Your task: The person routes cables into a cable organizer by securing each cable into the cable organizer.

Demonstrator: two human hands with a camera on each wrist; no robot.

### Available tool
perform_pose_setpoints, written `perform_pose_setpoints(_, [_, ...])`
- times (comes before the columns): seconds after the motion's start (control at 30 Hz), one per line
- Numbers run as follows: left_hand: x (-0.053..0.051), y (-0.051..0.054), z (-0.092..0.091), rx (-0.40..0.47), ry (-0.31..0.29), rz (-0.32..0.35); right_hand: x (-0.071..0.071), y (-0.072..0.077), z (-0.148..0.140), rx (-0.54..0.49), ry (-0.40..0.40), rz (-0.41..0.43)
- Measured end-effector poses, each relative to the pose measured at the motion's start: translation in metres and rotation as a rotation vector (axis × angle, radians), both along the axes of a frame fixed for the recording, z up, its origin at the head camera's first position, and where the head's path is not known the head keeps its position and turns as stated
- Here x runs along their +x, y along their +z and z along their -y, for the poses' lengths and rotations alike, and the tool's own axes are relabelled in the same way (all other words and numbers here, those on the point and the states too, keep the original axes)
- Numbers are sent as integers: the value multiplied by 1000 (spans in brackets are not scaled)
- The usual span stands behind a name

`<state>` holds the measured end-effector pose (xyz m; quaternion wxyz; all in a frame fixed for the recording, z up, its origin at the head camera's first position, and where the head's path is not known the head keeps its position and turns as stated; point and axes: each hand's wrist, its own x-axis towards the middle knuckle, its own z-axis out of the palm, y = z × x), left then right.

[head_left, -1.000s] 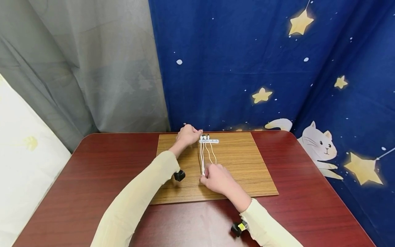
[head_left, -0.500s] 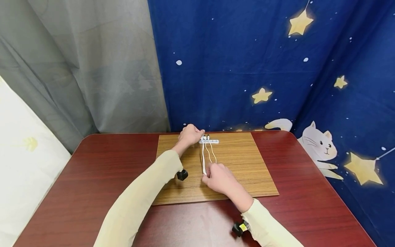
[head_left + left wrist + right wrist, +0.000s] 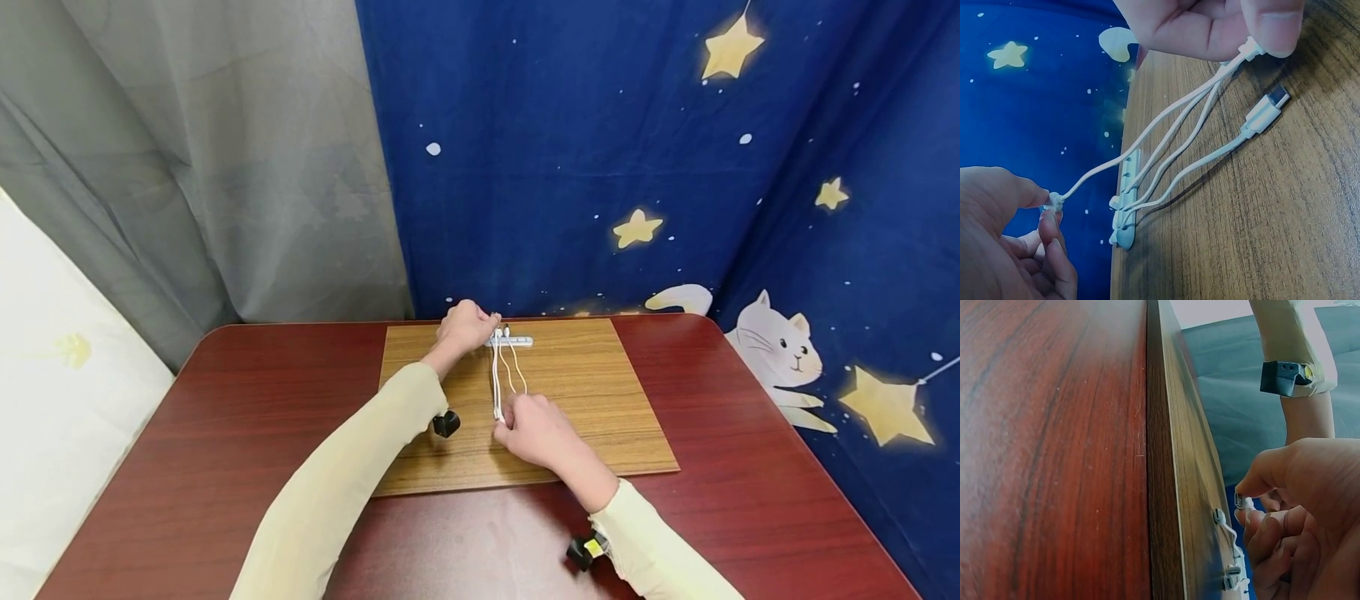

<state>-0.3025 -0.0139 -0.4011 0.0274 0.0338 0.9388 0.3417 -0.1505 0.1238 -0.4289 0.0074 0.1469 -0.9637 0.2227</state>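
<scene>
My left hand [image 3: 463,327] is at the far edge of a wooden board [image 3: 592,408], over the left end of a pale cable clip strip [image 3: 519,342]. In the left wrist view its thumb and fingers pinch the end of a white charging cable [image 3: 1169,112]. My right hand [image 3: 540,432], nearer the front, pinches that cable's other end, and its metal plug [image 3: 1239,500] shows in the right wrist view. The cable runs between both hands, above the strip. Several other white cables sit in the strip. One loose USB-C plug [image 3: 1265,115] points away from it.
The board lies on a dark red table [image 3: 285,433] near its back edge. Behind hang a grey curtain [image 3: 247,167] and a blue star-patterned curtain [image 3: 525,167]. A black wrist camera [image 3: 447,424] is on the left sleeve, another [image 3: 581,552] on the right.
Both hands have shifted slightly to the right, the left one a little more, with the cable still between them. The cables in the strip look unmoved.
</scene>
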Motion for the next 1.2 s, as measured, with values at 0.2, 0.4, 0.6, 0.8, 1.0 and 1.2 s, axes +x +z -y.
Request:
perform_pose_setpoints(0.2, [-1,0,-2,3,0,4,-1,1,-1,-4,-4,7])
perform_pose_setpoints(0.4, [0,3,-4,2,1,9,0,1,-3,-10,-8,10])
perform_pose_setpoints(0.6, [2,5,-8,4,2,6,1,2,-4,-6,-15,5])
perform_pose_setpoints(0.8, [5,5,-10,13,-4,22,1,4,-4,-6,-17,10])
perform_pose_setpoints(1.0, [5,4,-13,0,-10,12,3,4,-6,-4,-18,18])
perform_pose_setpoints(1.2, [4,4,-15,-3,-5,6,3,6,-9,-2,-20,23])
